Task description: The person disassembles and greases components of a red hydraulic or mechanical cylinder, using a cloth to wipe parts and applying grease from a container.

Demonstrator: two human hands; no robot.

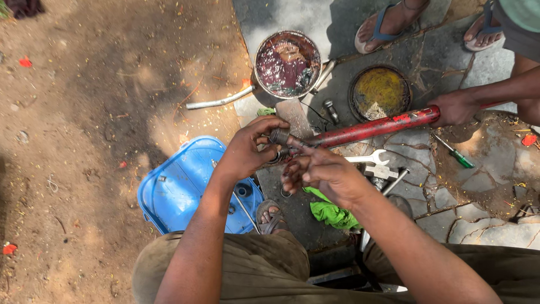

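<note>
A long red metal tube [371, 128] runs from the middle of the view up to the right. My left hand [250, 147] grips a dark round fitting [279, 135] at the tube's near end. My right hand [322, 171] rests just right of that end, greasy fingers spread and touching the fitting area. Another person's hand [454, 107] holds the tube's far end.
A round pan of dark reddish liquid [287, 63] and a round yellow-stained lid [379, 93] lie beyond the tube. A blue plastic container [180, 186] sits at my left, a green rag [332, 213], wrenches [371, 159] and a green-handled screwdriver [455, 153] on the stone.
</note>
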